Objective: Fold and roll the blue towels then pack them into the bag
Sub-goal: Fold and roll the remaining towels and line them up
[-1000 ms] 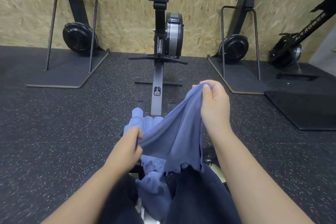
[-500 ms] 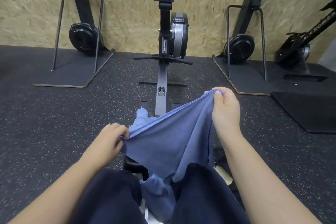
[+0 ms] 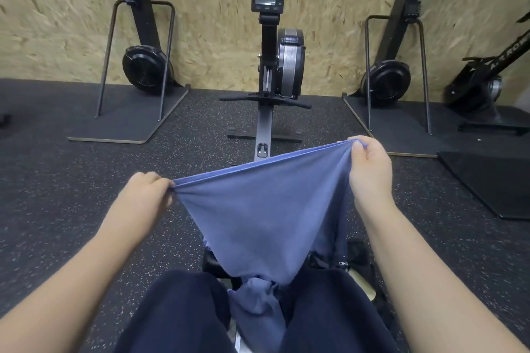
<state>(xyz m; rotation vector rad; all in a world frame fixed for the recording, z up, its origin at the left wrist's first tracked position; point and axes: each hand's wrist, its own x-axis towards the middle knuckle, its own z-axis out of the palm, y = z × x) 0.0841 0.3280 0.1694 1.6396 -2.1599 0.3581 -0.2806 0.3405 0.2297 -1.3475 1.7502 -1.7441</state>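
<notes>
Left hand [image 3: 144,195] pinches one corner of blue towel [image 3: 263,215], right hand [image 3: 368,169] pinches other; top edge taut over lap, tail sagging between knees (bag not visible). Risk: uneven pull skews fold, or corner slips free.

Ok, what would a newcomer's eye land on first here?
A blue towel, stretched taut at centre between the left hand and the higher right hand, each pinching a top corner. Behind it, a rowing machine with a small screen stands against the chipboard wall.
</notes>
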